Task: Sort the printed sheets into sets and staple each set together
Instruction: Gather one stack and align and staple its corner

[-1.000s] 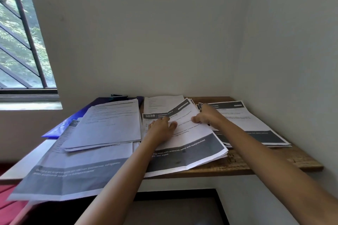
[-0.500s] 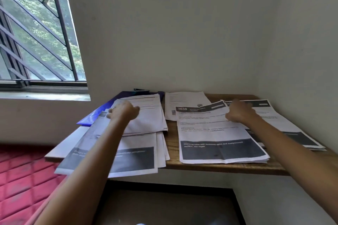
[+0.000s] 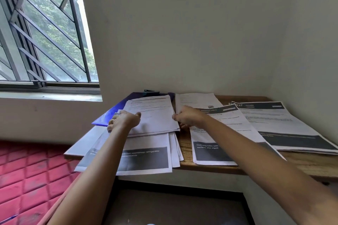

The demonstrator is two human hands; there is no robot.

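Your left hand (image 3: 124, 121) lies on the left edge of the upper pile (image 3: 153, 117) of printed sheets. Its fingers are curled around this edge and the thumb lies on top, so it grips the pile. Your right hand (image 3: 188, 116) is at the right edge of the same pile. Its fingers are bent and they pinch the edge of the sheets. Both forearms reach over the front edge of the counter (image 3: 301, 162).

The upper pile lies at the left end of the counter, on top of a lower pile (image 3: 144, 159) which shows a dark printed band and hangs a little over the front edge. Under both piles, toward the back left corner, you see a blue folder (image 3: 108, 118). A small dark object (image 3: 150, 91) sits at the back edge against the wall; what it is, you cannot tell.

One white sheet (image 3: 197, 99) lies at the back edge, near the middle. In front of it, partly under your right forearm, is the middle pile (image 3: 225, 133) with a dark band near the front edge. The right pile (image 3: 281, 124) lies at the right end, and the middle pile overlaps its left corner.

A barred window (image 3: 45, 33) is in the wall on the left.
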